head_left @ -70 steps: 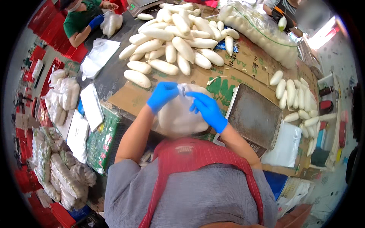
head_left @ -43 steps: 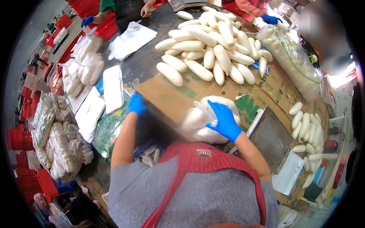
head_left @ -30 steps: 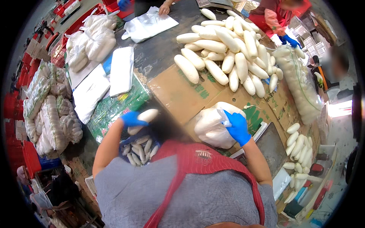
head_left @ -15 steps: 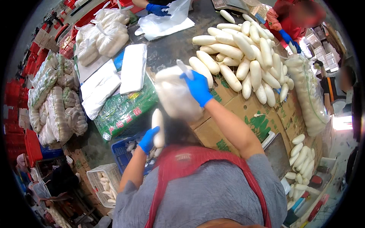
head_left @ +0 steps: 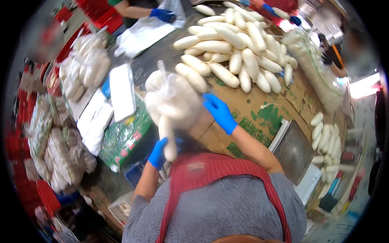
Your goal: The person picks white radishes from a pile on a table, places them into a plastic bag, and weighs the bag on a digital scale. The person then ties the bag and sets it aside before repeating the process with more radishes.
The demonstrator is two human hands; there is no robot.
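White plastic bags [head_left: 122, 92] lie by a green package [head_left: 126, 135], and here's the left hand [head_left: 157, 154], fingers wrapped round a white radish [head_left: 166, 137]; just ahead, the knotted, radish-filled bag [head_left: 173, 99]; the right hand [head_left: 220, 112] beside it, fingers loosely apart, gripping nothing; beyond, a big radish heap [head_left: 229, 37], and over right, a flat metal plate [head_left: 293, 152]

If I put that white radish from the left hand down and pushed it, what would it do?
The white radish would probably roll, being long and rounded. It seems stiff, since it stays straight beyond the left hand. Its smooth-looking skin might feel slippery.
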